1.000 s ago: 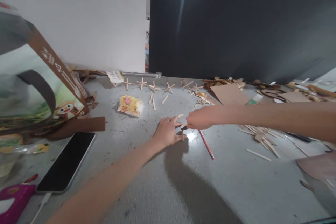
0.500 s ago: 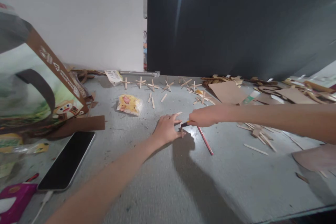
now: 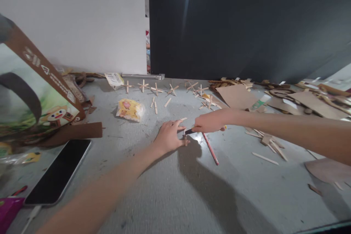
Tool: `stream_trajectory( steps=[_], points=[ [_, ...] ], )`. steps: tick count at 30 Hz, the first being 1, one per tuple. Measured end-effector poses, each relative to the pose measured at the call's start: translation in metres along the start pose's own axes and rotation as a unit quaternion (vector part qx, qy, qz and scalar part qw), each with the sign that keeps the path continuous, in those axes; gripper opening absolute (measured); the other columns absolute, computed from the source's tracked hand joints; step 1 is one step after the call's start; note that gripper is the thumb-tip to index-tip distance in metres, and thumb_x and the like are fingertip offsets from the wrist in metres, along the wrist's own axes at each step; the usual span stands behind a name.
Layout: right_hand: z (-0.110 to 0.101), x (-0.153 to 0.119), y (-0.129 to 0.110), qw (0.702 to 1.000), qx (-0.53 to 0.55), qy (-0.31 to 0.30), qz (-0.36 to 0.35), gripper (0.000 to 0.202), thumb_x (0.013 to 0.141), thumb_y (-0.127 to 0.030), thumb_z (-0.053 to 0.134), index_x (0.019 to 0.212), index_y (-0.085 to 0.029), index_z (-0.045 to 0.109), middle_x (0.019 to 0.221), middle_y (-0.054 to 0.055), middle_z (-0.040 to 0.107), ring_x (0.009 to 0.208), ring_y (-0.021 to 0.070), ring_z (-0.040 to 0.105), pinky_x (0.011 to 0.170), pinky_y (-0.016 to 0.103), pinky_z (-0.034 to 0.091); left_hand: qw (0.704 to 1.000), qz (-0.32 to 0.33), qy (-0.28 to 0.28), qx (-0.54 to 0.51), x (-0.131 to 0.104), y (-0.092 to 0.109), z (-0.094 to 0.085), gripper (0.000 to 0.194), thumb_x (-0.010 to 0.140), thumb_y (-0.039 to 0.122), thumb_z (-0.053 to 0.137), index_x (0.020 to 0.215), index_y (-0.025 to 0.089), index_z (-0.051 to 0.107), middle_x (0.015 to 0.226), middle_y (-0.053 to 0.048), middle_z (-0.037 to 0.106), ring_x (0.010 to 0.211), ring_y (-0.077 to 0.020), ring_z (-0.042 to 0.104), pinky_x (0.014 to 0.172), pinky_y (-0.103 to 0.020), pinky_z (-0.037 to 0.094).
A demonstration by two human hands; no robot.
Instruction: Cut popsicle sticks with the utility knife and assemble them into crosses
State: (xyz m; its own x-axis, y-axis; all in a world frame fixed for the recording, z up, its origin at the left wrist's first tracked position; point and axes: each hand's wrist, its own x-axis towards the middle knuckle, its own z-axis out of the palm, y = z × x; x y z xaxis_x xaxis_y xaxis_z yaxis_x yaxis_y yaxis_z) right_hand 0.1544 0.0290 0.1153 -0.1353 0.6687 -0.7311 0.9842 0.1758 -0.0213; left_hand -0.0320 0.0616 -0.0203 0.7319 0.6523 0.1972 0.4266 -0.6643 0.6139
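My left hand (image 3: 170, 136) presses near the table's middle, its thumb and fingers closed around a small wooden stick piece (image 3: 185, 139). Coming from the right, my right hand (image 3: 210, 121) is wrapped round a dark-bladed cutter (image 3: 189, 131), whose tip meets the stick piece. Just below my right hand lies a red pencil (image 3: 210, 148). Several star-shaped crossed sticks (image 3: 172, 90) stand in a row farther back. Loose short sticks (image 3: 155, 107) lie in front of them.
A yellow packet (image 3: 130, 110) sits left of my hands. Nearer on the left are a phone (image 3: 59, 172) with a cable and a large printed bag (image 3: 41, 91). Cardboard (image 3: 237, 96), a glue tube (image 3: 260, 103) and scattered sticks (image 3: 265, 158) lie to the right.
The whole view has shifted, so objects appear farther left. The cutter's dark blade shows more between my hands. Both hands keep their grip.
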Motion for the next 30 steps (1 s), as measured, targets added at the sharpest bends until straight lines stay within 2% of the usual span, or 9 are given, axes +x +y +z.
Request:
stream_trajectory(
  steps=[3,7,11,14,18,22,25,27,30],
  points=[
    [0.002,0.006,0.018,0.990,0.126,-0.056,-0.021,0.054,0.106,-0.054,0.044,0.062,-0.024,0.039,0.051,-0.005,0.035,0.040,0.0094,0.030,0.043,0.027,0.030,1.000,-0.008,0.002,-0.002,0.000,0.001,0.000,0.094,0.075,0.053,0.090,0.156,0.030,0.047,0.131,-0.007,0.078,0.137,-0.0372,0.060,0.114,-0.056,0.041],
    [0.011,0.015,0.039,0.948,0.286,-0.138,-0.011,0.058,0.102,-0.066,0.050,0.064,-0.023,0.039,0.054,-0.009,0.024,0.045,0.0064,0.016,0.041,0.022,0.017,1.000,-0.017,0.009,0.003,0.000,0.002,0.002,0.091,0.076,0.048,0.090,0.155,0.031,0.047,0.130,-0.006,0.078,0.138,-0.0363,0.059,0.117,-0.058,0.038],
    [0.019,0.025,0.054,0.912,0.357,-0.202,-0.006,0.061,0.101,-0.071,0.049,0.065,-0.023,0.039,0.053,-0.011,0.018,0.046,0.0060,0.009,0.041,0.019,0.013,1.000,-0.024,0.010,0.006,0.001,0.002,0.003,0.090,0.076,0.044,0.090,0.154,0.032,0.047,0.131,-0.005,0.078,0.139,-0.0359,0.057,0.118,-0.059,0.037],
    [0.024,0.032,0.062,0.886,0.398,-0.237,0.002,0.059,0.105,-0.068,0.043,0.068,-0.023,0.040,0.052,-0.011,0.019,0.044,0.0063,0.006,0.039,0.019,0.011,1.000,-0.028,0.006,0.008,0.001,0.002,0.002,0.091,0.075,0.045,0.090,0.154,0.030,0.048,0.131,-0.005,0.078,0.139,-0.0363,0.058,0.118,-0.058,0.038],
    [0.036,0.039,0.069,0.856,0.449,-0.256,-0.005,0.056,0.108,-0.065,0.036,0.072,-0.023,0.043,0.050,-0.011,0.021,0.043,0.0069,0.003,0.037,0.017,0.010,1.000,-0.029,0.006,0.008,0.001,0.002,0.002,0.090,0.075,0.045,0.091,0.152,0.028,0.049,0.131,-0.006,0.078,0.138,-0.0361,0.058,0.118,-0.057,0.038],
    [0.048,0.039,0.073,0.839,0.484,-0.247,-0.031,0.055,0.108,-0.066,0.038,0.075,-0.023,0.045,0.048,-0.012,0.024,0.042,0.0065,0.003,0.035,0.016,0.012,0.999,-0.031,0.011,0.005,0.001,0.002,0.003,0.089,0.075,0.044,0.091,0.152,0.028,0.049,0.131,-0.005,0.078,0.139,-0.0365,0.058,0.118,-0.057,0.038],
    [0.055,0.035,0.074,0.842,0.496,-0.210,-0.042,0.056,0.106,-0.068,0.042,0.075,-0.022,0.046,0.048,-0.012,0.024,0.041,0.0056,0.006,0.035,0.015,0.014,0.999,-0.035,0.006,0.001,0.001,0.001,0.003,0.089,0.075,0.044,0.091,0.152,0.028,0.049,0.132,-0.006,0.077,0.140,-0.0371,0.056,0.119,-0.057,0.037],
    [0.060,0.032,0.073,0.849,0.504,-0.151,-0.044,0.055,0.102,-0.070,0.050,0.076,-0.022,0.048,0.048,-0.012,0.025,0.041,0.0050,0.010,0.035,0.015,0.015,0.999,-0.035,0.005,-0.002,0.001,0.001,0.004,0.089,0.076,0.044,0.090,0.153,0.027,0.048,0.131,-0.006,0.077,0.141,-0.0369,0.055,0.119,-0.057,0.037],
    [0.069,0.030,0.071,0.851,0.520,-0.008,-0.070,0.057,0.095,-0.075,0.059,0.076,-0.022,0.048,0.049,-0.012,0.029,0.040,0.0046,0.015,0.036,0.017,0.017,1.000,-0.029,0.009,-0.001,-0.002,0.000,0.005,0.089,0.078,0.043,0.089,0.155,0.027,0.047,0.133,-0.008,0.076,0.141,-0.0361,0.053,0.118,-0.055,0.039]
  ],
)
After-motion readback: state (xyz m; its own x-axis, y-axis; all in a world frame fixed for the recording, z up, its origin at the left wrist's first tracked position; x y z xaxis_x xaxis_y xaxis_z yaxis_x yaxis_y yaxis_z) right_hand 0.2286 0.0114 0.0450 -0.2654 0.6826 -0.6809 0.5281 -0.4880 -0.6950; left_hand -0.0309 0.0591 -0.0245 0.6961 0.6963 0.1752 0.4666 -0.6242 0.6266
